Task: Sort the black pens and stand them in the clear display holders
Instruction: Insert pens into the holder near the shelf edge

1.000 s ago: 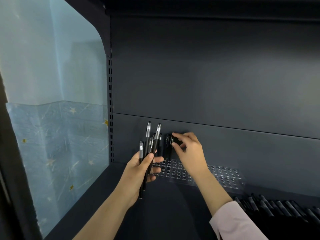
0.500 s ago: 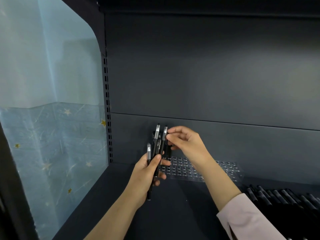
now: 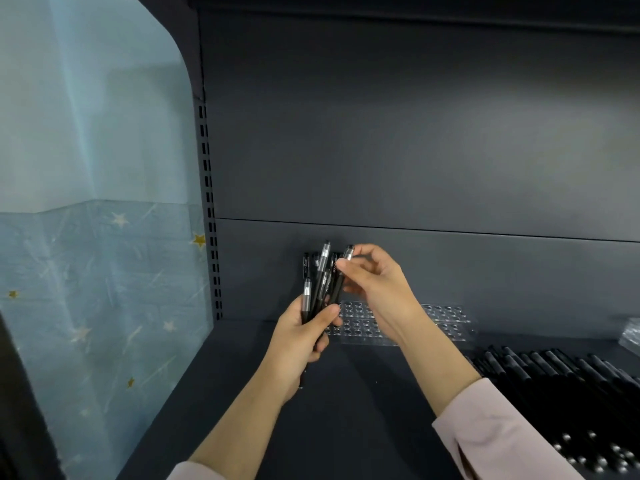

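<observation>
Pale pink sleeve point(image 3: 502, 441) at near right. Beside it, on the dark shelf point(image 3: 363, 410), a heap of loose black pens point(image 3: 571, 393), lying flat. Further in, left hand point(image 3: 298, 341) with fingers curled round a bundle of pens point(image 3: 317, 289), held upright. Right hand point(image 3: 377, 282) pinching the top of one pen point(image 3: 340, 277) in that bundle. Behind both, clear display holder point(image 3: 446, 315) on the shelf, against the back panel.

Holder point(image 3: 446, 329) at shelf point(image 3: 363, 410) back, pen pile point(image 3: 554, 379) rightward — pen bundle point(image 3: 320, 282) in left hand point(image 3: 298, 341), right hand point(image 3: 377, 289) before holder
</observation>
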### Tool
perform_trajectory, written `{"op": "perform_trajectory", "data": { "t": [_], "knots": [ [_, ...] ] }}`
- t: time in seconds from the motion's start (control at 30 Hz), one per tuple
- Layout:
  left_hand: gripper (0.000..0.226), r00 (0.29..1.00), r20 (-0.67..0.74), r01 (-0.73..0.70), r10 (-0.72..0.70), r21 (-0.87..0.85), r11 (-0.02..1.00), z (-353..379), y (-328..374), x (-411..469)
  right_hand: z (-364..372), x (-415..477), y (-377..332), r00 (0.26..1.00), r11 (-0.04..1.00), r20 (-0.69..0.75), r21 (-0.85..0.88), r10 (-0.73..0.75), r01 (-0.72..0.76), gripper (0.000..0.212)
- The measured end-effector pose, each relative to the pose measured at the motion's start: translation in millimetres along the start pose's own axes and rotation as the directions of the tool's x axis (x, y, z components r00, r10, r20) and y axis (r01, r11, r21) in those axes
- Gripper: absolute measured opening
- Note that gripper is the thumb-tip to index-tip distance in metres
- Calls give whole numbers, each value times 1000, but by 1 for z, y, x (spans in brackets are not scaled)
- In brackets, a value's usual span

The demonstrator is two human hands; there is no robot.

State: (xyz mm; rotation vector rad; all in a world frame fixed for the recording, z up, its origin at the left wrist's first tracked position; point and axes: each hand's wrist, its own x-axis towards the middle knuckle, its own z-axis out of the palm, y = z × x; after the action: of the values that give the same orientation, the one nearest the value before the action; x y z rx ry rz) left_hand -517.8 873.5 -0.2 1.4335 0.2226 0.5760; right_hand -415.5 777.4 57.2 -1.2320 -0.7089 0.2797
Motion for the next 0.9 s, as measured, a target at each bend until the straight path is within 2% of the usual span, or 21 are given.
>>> {"op": "perform_trajectory", "data": {
  "t": [0.13,0.23,0.33,0.43,0.53,0.7,0.9],
  "knots": [
    [13,1000,-16,17,-17,-14,1000,1,1,-1,-5,1,-1,995,994,-52,-75,-87,83,33],
    [19,997,-42,58,-59,-33,998,1,1,2,-9,5,-2,980,987,-121,-57,-157,151,27],
    [15,990,-83,110,-118,-90,990,-1,0,7,-16,9,-6,942,971,-239,-23,-236,238,26],
    [10,986,-110,109,-125,-137,984,-5,-2,10,-27,10,-8,876,929,-315,-188,-364,319,25],
    [14,991,-116,55,-70,-124,991,-7,-4,9,-30,10,-3,861,863,-228,-353,-454,361,27],
    [18,996,-93,11,-16,-54,998,-5,-5,8,-26,12,11,885,783,-91,-514,-457,351,30],
    [19,994,-95,41,-49,-87,995,-1,-3,9,-25,12,12,866,726,-77,-585,-495,363,28]
  ]
}}
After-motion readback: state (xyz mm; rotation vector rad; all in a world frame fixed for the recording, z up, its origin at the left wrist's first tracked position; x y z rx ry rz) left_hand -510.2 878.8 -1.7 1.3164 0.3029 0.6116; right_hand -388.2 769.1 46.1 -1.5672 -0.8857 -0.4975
